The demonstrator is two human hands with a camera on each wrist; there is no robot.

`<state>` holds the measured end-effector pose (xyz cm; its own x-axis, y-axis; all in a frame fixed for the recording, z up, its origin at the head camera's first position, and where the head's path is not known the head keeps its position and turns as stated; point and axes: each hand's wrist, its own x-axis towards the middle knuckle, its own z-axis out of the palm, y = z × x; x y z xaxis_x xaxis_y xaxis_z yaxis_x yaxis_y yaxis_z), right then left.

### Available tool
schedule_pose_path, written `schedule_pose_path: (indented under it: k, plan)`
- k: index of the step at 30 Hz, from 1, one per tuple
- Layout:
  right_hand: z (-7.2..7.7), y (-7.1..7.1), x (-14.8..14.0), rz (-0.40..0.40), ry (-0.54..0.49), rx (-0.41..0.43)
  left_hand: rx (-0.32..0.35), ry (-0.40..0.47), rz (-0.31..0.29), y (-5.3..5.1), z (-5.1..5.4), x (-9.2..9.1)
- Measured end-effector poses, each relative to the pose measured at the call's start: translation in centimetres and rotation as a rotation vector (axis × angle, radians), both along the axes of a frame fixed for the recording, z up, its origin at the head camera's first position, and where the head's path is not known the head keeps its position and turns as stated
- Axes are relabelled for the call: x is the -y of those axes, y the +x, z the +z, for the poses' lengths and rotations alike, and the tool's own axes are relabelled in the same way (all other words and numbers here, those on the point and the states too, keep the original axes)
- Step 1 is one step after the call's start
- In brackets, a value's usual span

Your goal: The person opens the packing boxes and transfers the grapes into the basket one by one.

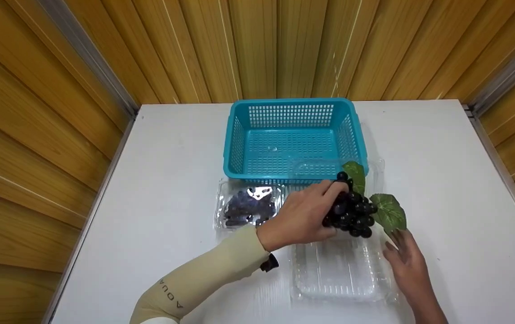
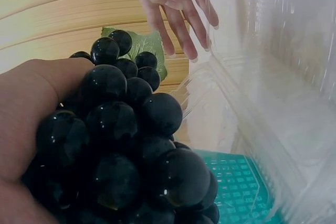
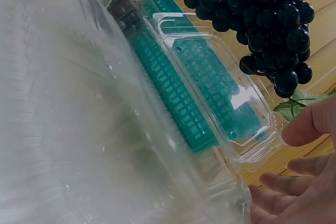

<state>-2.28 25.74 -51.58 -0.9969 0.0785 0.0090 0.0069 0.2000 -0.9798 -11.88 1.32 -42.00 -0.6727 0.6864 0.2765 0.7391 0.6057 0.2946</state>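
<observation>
My left hand grips a bunch of black grapes, its thumb and fingers curled round the fruit. Two green leaves hang from the bunch; one leaf reaches toward my right hand. That right hand is held with spread fingers at the right side of a clear plastic clamshell box. In the right wrist view its fingers are apart from the grapes. The box stands open below the bunch, its lid leaning back over the basket's front edge. Nothing shows inside it.
Behind the box stands a turquoise plastic basket. To the left of the clamshell, a smaller clear box holds dark fruit that looks like grapes. All of it rests on a white table, with wood-patterned walls on the far side and both sides.
</observation>
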Motion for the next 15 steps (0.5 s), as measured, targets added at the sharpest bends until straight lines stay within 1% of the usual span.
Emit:
schedule_pose_path:
  k: [4,9,12,15]
  plan:
    - [0.2,0.0,0.3,-0.017,-0.029,-0.074,-0.003,0.019,0.009,-0.1,0.3,0.3]
    - [0.5,0.0,0.6,-0.032,-0.107,-0.156,-0.011,0.029,0.025,-0.2,0.5,0.6]
    - [0.8,0.1,0.8,-0.043,-0.125,-0.173,-0.015,0.029,0.037,-0.2,0.6,0.8]
    - [1.2,0.2,0.9,-0.070,-0.098,-0.150,-0.009,0.036,0.048,-0.3,0.9,1.1]
